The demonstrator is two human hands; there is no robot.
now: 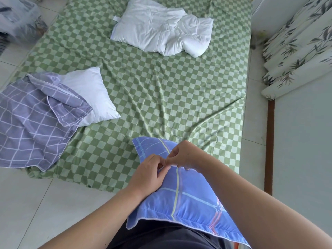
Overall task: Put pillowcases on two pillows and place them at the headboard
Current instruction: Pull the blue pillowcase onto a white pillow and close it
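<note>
A pillow in a blue pillowcase (188, 198) rests against my body at the foot of the bed. My left hand (149, 173) and my right hand (186, 155) meet at its upper edge, both pinching the fabric there with curled fingers. On the left side of the bed, a white pillow (93, 94) sticks halfway out of a purple grid-patterned pillowcase (30, 119). A bare, crumpled white pillow (161, 27) lies at the far end of the bed.
The bed is covered by a green checkered sheet (161, 97). Pale floor tiles (53, 203) surround it. A leaf-printed curtain (301, 45) hangs at the right, and a clear plastic bag (18, 18) sits at the top left.
</note>
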